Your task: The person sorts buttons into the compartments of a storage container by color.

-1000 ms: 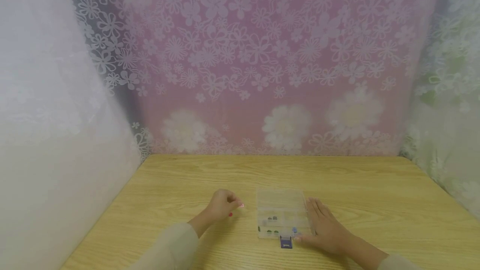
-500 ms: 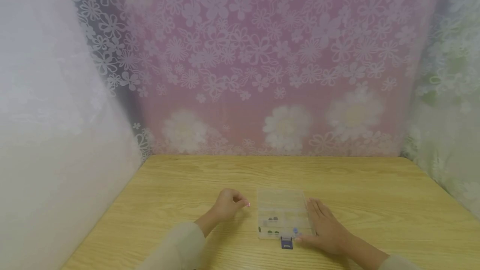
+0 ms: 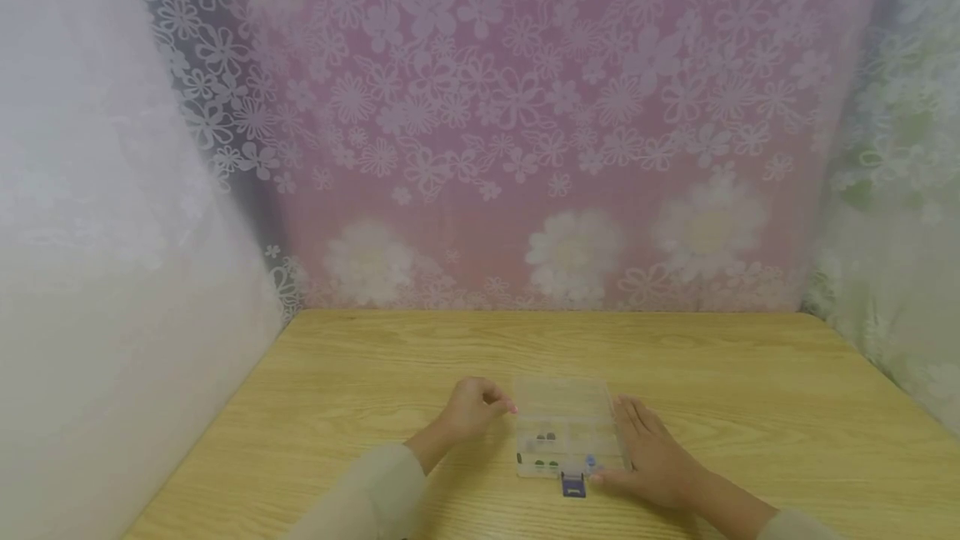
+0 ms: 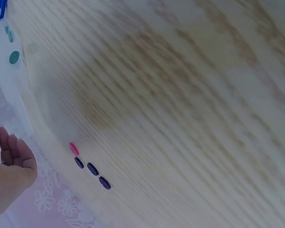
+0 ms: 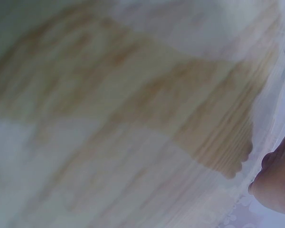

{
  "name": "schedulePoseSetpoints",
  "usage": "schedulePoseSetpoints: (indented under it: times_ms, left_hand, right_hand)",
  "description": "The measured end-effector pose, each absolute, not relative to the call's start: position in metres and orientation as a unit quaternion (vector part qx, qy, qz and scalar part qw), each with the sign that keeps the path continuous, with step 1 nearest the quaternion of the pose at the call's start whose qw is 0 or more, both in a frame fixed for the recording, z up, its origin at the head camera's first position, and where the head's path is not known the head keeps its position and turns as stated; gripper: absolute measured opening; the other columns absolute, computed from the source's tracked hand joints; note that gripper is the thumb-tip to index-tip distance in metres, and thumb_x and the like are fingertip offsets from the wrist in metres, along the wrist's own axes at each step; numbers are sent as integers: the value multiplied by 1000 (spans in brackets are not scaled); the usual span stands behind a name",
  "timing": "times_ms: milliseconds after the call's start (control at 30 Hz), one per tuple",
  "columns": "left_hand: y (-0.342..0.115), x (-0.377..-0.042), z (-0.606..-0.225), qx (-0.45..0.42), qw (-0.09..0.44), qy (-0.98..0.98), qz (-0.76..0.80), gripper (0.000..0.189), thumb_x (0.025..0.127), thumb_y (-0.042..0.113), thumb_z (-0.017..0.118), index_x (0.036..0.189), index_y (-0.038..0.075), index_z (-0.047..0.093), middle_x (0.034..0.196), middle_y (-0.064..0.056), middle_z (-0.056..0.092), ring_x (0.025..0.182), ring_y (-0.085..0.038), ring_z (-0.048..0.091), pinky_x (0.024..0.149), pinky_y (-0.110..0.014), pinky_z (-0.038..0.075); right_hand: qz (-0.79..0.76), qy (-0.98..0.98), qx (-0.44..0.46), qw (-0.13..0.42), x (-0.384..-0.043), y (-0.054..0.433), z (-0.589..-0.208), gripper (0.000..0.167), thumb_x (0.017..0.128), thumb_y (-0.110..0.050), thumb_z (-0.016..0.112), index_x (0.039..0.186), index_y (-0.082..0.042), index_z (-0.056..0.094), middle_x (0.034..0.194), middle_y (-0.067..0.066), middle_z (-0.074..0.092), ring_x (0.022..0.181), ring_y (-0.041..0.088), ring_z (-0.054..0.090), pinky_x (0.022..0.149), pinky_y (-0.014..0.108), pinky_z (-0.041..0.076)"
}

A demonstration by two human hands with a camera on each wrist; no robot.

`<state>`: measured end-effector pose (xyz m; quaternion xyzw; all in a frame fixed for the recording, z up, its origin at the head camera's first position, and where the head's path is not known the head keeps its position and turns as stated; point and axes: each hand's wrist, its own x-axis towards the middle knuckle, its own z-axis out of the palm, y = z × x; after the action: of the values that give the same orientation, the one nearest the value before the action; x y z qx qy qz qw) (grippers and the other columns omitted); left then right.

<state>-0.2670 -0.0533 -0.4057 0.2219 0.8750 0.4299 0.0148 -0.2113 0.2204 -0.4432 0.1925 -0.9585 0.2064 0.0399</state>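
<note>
My left hand (image 3: 474,408) pinches a small pink button (image 3: 514,409) between thumb and fingertips, right at the left edge of a clear plastic compartment box (image 3: 558,397). Inside the box lie several dark and green buttons (image 3: 552,464) and a light blue piece (image 3: 590,461). A dark blue latch (image 3: 573,486) sticks out at its front. My right hand (image 3: 660,461) rests along the box's right side, fingers straight, thumb at the front edge. In the right wrist view only part of that right hand (image 5: 278,178) shows.
In the left wrist view, a pink button (image 4: 74,148) and several dark purple buttons (image 4: 92,168) lie in a row on the wooden table (image 3: 375,348). My left hand and arm hide them in the head view. A floral curtain (image 3: 517,123) hangs behind the table.
My left hand has moved right with the pink button, from the table left of the box to the box's left edge. The right hand and the box have stayed in place.
</note>
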Motion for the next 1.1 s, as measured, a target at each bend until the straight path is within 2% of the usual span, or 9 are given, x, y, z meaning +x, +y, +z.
schedulePoseSetpoints:
  times_ms: [167,367,1100]
  left_hand:
    - [-44,-268,-406,228,3,872,433,13,83,12,68,77,1,70,84,-11,69,75,-11,56,59,-16,44]
    - [-35,-268,-406,225,11,869,441,14,83,14,68,77,2,70,81,-9,68,70,-7,52,56,-16,42]
    - [1,-262,-412,229,44,853,467,11,84,11,67,75,5,70,81,-1,64,70,-2,49,57,-14,44]
  right_hand:
    - [208,-958,193,40,-211,221,-443,107,77,-62,61,141,13,18,146,35,19,135,51,16,104,65,19]
    - [202,-959,194,44,-211,221,-443,107,77,-62,61,141,13,19,146,35,20,135,51,17,104,64,20]
    - [185,-963,193,45,-212,221,-443,108,77,-65,58,141,12,19,146,35,19,134,52,17,104,64,23]
